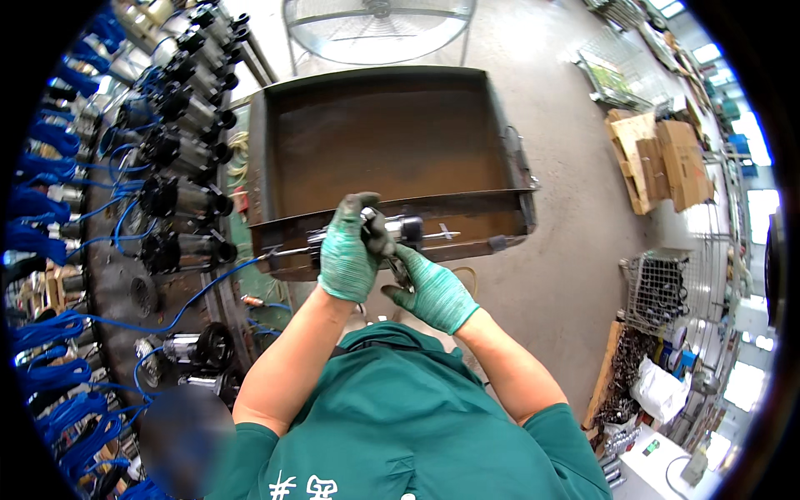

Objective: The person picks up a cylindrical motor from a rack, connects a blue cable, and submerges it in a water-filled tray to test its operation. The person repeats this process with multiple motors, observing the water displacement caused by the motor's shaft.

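Single view: head-worn wide fisheye, left of a side-by-side pair. Looks steeply down from the wearer's head, tilted a little forward. Upright, unmirrored. Green shirt (408, 425) fills bottom edge, nearest the lens. Left hand (346, 258) and right hand (437, 292) near mid-frame, at arm's reach. Steel tank (392, 133) seen from above, just beyond; large fan (379, 32) farther off, cut by top edge. Straight edges bow toward the rim; black surround closes off both sides and corners.
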Tool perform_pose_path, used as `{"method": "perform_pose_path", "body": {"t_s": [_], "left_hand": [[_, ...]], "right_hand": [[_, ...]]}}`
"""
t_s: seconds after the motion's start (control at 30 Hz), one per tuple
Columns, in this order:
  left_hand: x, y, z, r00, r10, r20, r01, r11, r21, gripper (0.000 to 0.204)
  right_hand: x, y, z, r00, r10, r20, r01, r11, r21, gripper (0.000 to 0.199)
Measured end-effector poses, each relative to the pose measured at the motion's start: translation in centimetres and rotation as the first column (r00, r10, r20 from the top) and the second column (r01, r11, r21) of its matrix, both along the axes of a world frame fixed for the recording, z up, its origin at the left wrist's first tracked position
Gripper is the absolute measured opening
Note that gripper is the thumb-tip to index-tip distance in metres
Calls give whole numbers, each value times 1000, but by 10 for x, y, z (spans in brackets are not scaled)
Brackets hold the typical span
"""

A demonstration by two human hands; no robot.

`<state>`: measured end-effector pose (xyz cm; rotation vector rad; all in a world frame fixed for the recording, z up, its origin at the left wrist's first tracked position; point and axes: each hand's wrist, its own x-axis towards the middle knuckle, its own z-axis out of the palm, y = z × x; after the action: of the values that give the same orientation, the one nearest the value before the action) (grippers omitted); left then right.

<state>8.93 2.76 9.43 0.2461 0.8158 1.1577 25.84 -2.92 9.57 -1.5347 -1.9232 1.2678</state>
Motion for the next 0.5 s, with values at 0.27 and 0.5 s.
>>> {"method": "perform_pose_path", "body": {"t_s": [0.27,0.5], "left_hand": [[37,-26,-19,786,-447,-426,536,837,111,53],[-36,-75,-69,827,-189,-529,177,981,-74,31]], "right_hand": [[210,-31,-39,789,-383,480,285,921,265,25],[320,6,-131,680,-452,577,504,860,79,31]]}}
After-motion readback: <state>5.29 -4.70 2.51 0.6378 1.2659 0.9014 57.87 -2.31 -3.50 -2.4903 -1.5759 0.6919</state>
